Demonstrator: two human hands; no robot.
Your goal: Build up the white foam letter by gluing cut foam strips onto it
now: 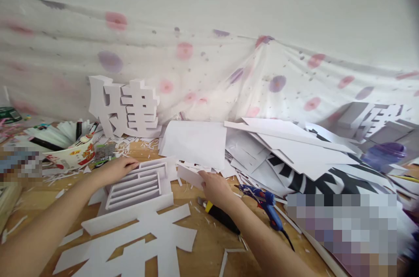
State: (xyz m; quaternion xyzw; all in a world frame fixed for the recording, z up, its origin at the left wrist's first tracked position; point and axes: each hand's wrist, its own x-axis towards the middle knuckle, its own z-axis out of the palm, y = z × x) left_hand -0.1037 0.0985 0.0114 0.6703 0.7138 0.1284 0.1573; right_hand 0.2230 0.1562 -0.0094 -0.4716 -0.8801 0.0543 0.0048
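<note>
My left hand (116, 168) lies flat, fingers stretched, on the top left edge of a large white foam character (140, 207) lying on the wooden table (209, 246). My right hand (214, 186) pinches a small white foam strip (190, 175) just right of the character's ribbed upper part. A black and yellow utility knife (218, 216) lies under my right wrist. A blue hot glue gun (263, 202) rests to the right of that wrist.
A finished white foam character (126, 107) stands upright against the dotted cloth backdrop. A heap of white and black printed sheets (288, 155) fills the right side. A paper bowl with strips and pens (70, 146) sits at the left. Scraps litter the table.
</note>
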